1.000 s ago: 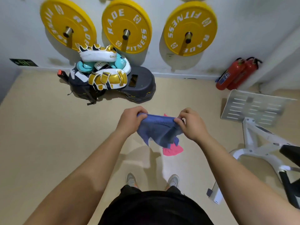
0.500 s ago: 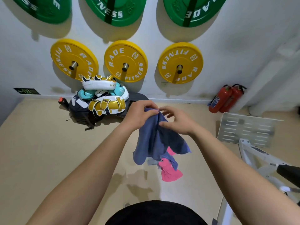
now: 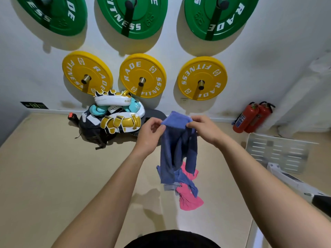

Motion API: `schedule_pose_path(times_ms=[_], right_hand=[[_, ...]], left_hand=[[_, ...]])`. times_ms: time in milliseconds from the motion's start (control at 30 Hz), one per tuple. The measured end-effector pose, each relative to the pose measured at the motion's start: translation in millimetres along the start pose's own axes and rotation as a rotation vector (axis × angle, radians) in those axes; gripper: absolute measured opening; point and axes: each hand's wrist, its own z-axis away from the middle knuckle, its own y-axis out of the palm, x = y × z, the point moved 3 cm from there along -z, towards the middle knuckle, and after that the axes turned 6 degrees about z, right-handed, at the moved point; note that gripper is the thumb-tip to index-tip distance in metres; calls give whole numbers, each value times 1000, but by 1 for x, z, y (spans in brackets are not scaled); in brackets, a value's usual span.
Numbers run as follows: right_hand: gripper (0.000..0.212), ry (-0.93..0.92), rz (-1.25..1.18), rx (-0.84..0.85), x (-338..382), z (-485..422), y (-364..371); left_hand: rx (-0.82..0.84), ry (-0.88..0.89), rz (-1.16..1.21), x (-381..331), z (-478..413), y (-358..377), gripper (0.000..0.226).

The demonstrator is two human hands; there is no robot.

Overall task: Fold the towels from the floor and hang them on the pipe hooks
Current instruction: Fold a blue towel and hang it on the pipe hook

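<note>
A blue towel hangs in front of me, held by its top edge. My left hand pinches the towel's left top corner and my right hand pinches the right top corner, a short span of cloth stretched between them. The rest of the towel droops in loose folds toward the floor. Below it on the beige floor lies a pink towel, partly hidden behind the blue one. The yellow weight plates hang on steel pipe pegs sticking out of the wall.
Green plates hang above the yellow ones. A pile of white, gold and teal boxing pads on a dark bag sits by the wall. Two red fire extinguishers stand at right, beside a white metal machine plate.
The view has tilted up, bringing the green plates in. My hands raised the blue towel and moved apart to its top corners, so it now hangs long instead of bunched.
</note>
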Motion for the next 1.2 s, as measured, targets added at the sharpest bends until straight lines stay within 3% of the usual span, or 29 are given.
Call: schedule_pose_path(times_ms=[233,333,500,700,967,1200], right_hand=[[14,-165,-39,-27,7,14,3],[8,-229,166,-59,12,9,0],[20,-288,594,124,39,1,0],[10,-369,712,13,68,-9,-13],[10,-236,621,-241,46,-2,-59],[8,-132,619,-149,21,12,-26]], left_hand=[[129,150,-156,-14,-4,15,6],[158,145,-151,-13,-1,17,6],[142,143,-186,-9,0,13,5],[107,134,-216,7,4,7,5],[129,-30,-297,46,6,-19,6],[150,162,-331,0,-5,-4,5]])
